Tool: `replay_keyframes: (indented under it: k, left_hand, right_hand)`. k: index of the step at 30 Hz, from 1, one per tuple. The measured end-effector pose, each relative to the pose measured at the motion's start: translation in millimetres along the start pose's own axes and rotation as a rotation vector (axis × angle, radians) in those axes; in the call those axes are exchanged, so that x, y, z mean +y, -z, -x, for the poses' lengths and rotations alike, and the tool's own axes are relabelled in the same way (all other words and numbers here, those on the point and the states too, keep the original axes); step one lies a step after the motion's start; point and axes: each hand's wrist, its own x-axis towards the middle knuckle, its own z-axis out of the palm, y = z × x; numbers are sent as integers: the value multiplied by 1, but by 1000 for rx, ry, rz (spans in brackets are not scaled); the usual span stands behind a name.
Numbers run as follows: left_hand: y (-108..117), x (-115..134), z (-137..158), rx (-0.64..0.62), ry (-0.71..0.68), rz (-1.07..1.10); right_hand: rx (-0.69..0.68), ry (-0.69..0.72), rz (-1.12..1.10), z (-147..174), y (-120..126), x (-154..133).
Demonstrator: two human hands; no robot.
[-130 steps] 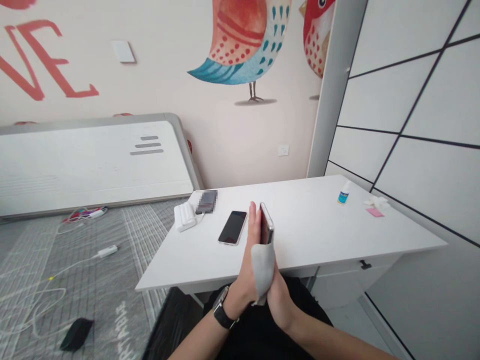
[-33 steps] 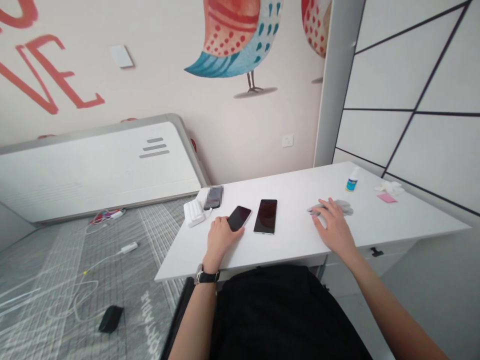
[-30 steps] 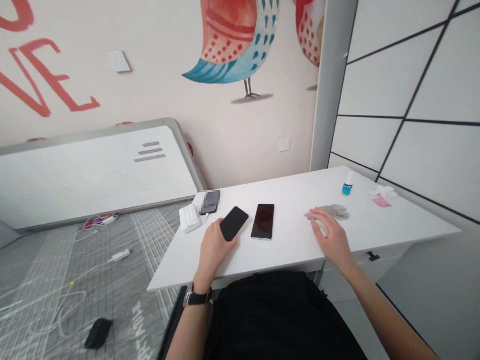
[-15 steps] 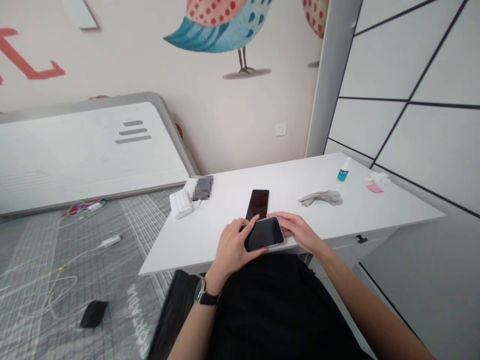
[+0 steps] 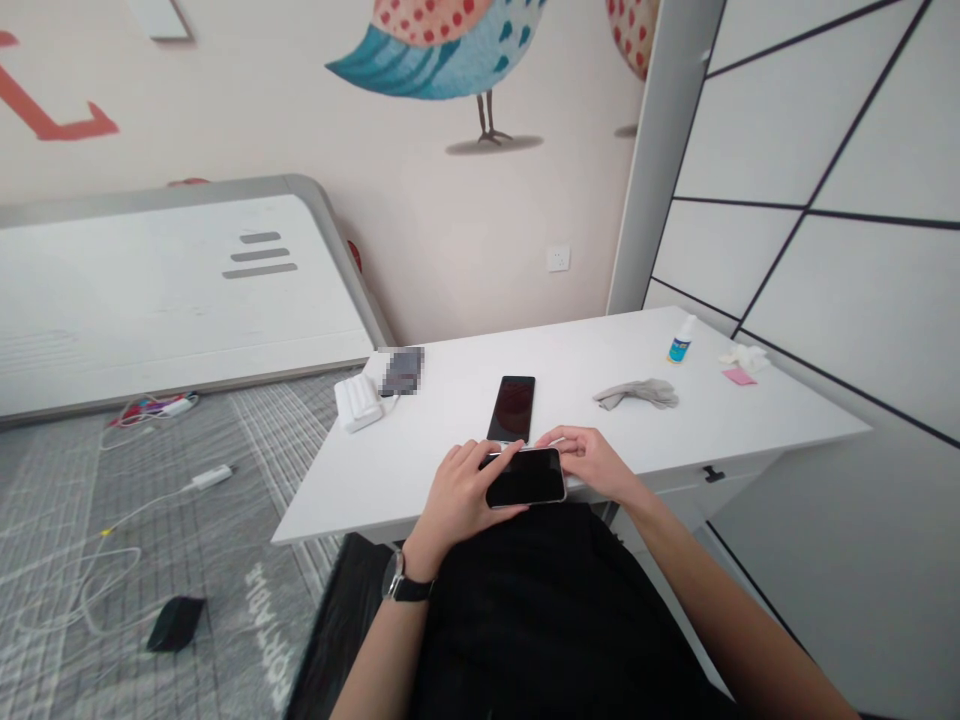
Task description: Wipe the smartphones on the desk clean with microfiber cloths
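Note:
A dark-screened smartphone (image 5: 526,477) with a pale edge lies sideways above my lap, at the desk's front edge. My left hand (image 5: 471,482) grips its left end, thumb along the lower edge and fingers over the top edge. At the upper right corner, the fingers of my right hand (image 5: 587,461) are bent against the phone's edge; their tips are partly hidden behind it. Just beyond, a second dark phone (image 5: 513,407) rests flat on the white desk (image 5: 420,455), its near end close to my left fingertips.
A grey glove (image 5: 637,394), a small bottle (image 5: 680,340), a pink pad (image 5: 739,376) and white tissue (image 5: 744,358) are on the desk's right side. A white charger-like block (image 5: 358,402) and a blurred dark item (image 5: 403,371) sit at left. Cables (image 5: 112,560) trail over the carpet.
The held phone has turned slightly, its right end dropping so that it lies more level. Both hands stay on it. The whole view has shifted a little.

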Motion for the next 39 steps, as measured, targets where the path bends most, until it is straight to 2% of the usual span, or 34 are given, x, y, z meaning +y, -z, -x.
replay_keyframes:
  k: [10,22,31,39]
  left_hand:
    - [4,-3,1,7,-42,57]
    - [1,-6,3,21,-72,90]
    - [4,-6,3,1,-64,129]
    - [30,-6,-3,-143,-99,114]
  right_hand:
    - [-40,-29,-43,6,-1,-9]
    - [-67,-77,-118,5,2,2]
    - [-65,-60,-142,8,0,2]
    - [-270,-48,-239,4,12,4]
